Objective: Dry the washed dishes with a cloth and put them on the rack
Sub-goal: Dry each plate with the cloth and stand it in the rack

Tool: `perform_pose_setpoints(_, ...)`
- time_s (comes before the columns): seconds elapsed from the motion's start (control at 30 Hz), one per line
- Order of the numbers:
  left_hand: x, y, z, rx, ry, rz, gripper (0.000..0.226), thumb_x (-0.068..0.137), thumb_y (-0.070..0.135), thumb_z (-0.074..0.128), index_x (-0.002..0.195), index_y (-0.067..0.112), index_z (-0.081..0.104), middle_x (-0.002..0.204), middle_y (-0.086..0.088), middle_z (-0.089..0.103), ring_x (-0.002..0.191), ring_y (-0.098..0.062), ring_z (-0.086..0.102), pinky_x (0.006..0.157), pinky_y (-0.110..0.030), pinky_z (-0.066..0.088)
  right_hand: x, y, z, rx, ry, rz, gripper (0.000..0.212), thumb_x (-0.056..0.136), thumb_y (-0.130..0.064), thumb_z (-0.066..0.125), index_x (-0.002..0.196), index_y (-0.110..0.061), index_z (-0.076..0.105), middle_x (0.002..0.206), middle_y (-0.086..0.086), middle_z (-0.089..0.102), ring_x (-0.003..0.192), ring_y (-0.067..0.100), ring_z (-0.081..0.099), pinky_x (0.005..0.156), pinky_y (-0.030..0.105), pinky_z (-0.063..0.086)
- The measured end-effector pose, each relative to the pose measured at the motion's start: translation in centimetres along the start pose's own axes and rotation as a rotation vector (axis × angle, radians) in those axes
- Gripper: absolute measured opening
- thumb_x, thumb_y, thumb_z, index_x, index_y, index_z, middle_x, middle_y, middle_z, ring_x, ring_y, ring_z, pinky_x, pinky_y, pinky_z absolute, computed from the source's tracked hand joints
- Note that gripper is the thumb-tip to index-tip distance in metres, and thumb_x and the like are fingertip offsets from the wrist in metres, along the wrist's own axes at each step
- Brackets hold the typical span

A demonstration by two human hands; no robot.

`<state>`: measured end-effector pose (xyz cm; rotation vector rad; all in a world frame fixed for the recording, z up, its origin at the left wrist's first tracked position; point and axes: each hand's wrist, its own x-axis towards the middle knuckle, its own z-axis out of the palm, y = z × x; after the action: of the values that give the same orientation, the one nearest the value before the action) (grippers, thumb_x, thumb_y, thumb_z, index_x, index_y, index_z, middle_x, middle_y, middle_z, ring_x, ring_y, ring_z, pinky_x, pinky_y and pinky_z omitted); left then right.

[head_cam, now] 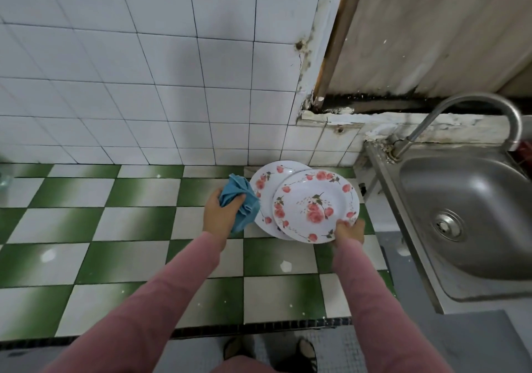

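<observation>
Checkered counter (138, 223), plate (315, 200) rim pinched — cloth (240, 197) bunched

I see soft blue cloth (240, 203), two glossy flowered plates (316, 205), a shiny green-and-white tiled counter (138, 228), a brushed metal sink (472, 214) and a rough, flaking wall edge (309, 84)

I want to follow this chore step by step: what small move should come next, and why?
Probably bring the blue cloth onto the front floral plate and wipe it: the left hand grips the bunched cloth beside it, and the right hand holds its near rim.
</observation>
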<state>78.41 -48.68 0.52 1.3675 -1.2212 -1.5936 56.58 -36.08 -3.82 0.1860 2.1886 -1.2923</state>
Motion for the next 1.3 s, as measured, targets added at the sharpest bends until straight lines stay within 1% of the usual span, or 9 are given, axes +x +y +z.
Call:
perform_pose_setpoints(0.2, 0.3, 0.1, 0.2, 0.01, 0.004, -0.008, 0.03, 0.092, 0.02, 0.066, 0.119, 0.023, 0.053, 0.113, 0.001, 0.06, 0.099, -0.015, 0.059, 0.082, -0.031, 0.05, -0.1, -1.4, -0.8, 0.027, 0.043, -0.057, 0.031, 0.099, -0.004, 0.049, 0.128, -0.014, 0.044, 0.126, 0.017, 0.057, 0.114, 0.038, 0.059, 0.095, 0.053, 0.054)
perform_pose_setpoints(0.4, 0.1, 0.1, 0.6, 0.013, 0.003, 0.004, 0.029, 0.093, 0.02, 0.065, 0.119, 0.024, 0.052, 0.111, 0.003, 0.059, 0.093, -0.008, 0.057, 0.076, -0.026, 0.05, -0.4, -2.3, -1.0, -0.003, 0.045, -0.124, 0.031, 0.1, -0.004, 0.046, 0.13, -0.014, 0.044, 0.127, 0.018, 0.058, 0.117, 0.038, 0.059, 0.094, 0.047, 0.052)
perform_pose_setpoints(0.6, -0.1, 0.1, 0.5, 0.019, 0.008, -0.002, 0.028, 0.094, 0.02, 0.064, 0.118, 0.026, 0.052, 0.11, 0.004, 0.058, 0.094, -0.008, 0.057, 0.082, -0.03, 0.05, -0.2, -2.8, -0.9, -0.019, 0.046, -0.149, 0.032, 0.1, -0.004, 0.045, 0.131, -0.013, 0.044, 0.128, 0.019, 0.057, 0.117, 0.039, 0.058, 0.093, 0.045, 0.051)
perform_pose_setpoints(0.77, -0.1, 0.1, 0.2, 0.034, 0.019, -0.009, 0.029, 0.093, 0.021, 0.065, 0.119, 0.025, 0.053, 0.114, 0.0, 0.06, 0.102, -0.018, 0.059, 0.091, -0.038, 0.053, 0.1, -3.1, -0.8, -0.011, 0.05, -0.165, 0.029, 0.099, -0.004, 0.044, 0.127, -0.015, 0.045, 0.123, 0.018, 0.059, 0.113, 0.038, 0.06, 0.088, 0.042, 0.053)
perform_pose_setpoints(0.9, -0.3, 0.2, 0.1, 0.025, 0.022, -0.004, 0.029, 0.094, 0.021, 0.064, 0.121, 0.023, 0.053, 0.115, -0.001, 0.06, 0.102, -0.017, 0.058, 0.088, -0.033, 0.051, -0.3, -3.5, -0.8, 0.006, 0.053, -0.174, 0.029, 0.1, -0.004, 0.045, 0.127, -0.011, 0.044, 0.125, 0.019, 0.059, 0.113, 0.038, 0.059, 0.091, 0.042, 0.052)
perform_pose_setpoints(1.0, -0.3, 0.4, 0.1, 0.02, 0.022, -0.002, 0.029, 0.094, 0.02, 0.064, 0.12, 0.023, 0.053, 0.115, -0.001, 0.059, 0.101, -0.017, 0.058, 0.087, -0.032, 0.051, -0.4, -3.8, -0.5, 0.008, 0.058, -0.181, 0.027, 0.099, -0.005, 0.048, 0.126, -0.007, 0.05, 0.125, 0.018, 0.06, 0.116, 0.037, 0.059, 0.096, 0.044, 0.05)
perform_pose_setpoints(1.13, -0.4, 0.6, 0.2, 0.016, 0.028, 0.004, 0.027, 0.094, 0.018, 0.064, 0.118, 0.021, 0.053, 0.112, 0.0, 0.058, 0.095, -0.012, 0.057, 0.087, -0.032, 0.049, -0.7, -3.8, -0.1, -0.027, 0.051, -0.245, 0.021, 0.1, -0.008, 0.048, 0.118, -0.007, 0.059, 0.116, 0.015, 0.062, 0.114, 0.034, 0.059, 0.099, 0.045, 0.049)
perform_pose_setpoints(1.23, -0.4, 0.6, 0.3, 0.017, 0.025, -0.006, 0.028, 0.094, 0.019, 0.065, 0.119, 0.02, 0.053, 0.113, -0.002, 0.059, 0.101, -0.018, 0.057, 0.092, -0.037, 0.051, -1.2, -3.8, 0.2, -0.048, 0.03, -0.309, 0.02, 0.101, -0.011, 0.048, 0.115, -0.007, 0.061, 0.104, 0.008, 0.059, 0.109, 0.031, 0.06, 0.1, 0.045, 0.05)
perform_pose_setpoints(1.3, -0.4, 0.6, 0.3, 0.015, 0.029, -0.012, 0.026, 0.093, 0.02, 0.065, 0.116, 0.022, 0.053, 0.111, -0.001, 0.06, 0.101, -0.019, 0.057, 0.091, -0.037, 0.051, -1.5, -3.8, 0.4, -0.066, 0.016, -0.356, 0.021, 0.102, -0.013, 0.049, 0.116, -0.007, 0.063, 0.105, 0.009, 0.062, 0.107, 0.03, 0.061, 0.1, 0.044, 0.05)
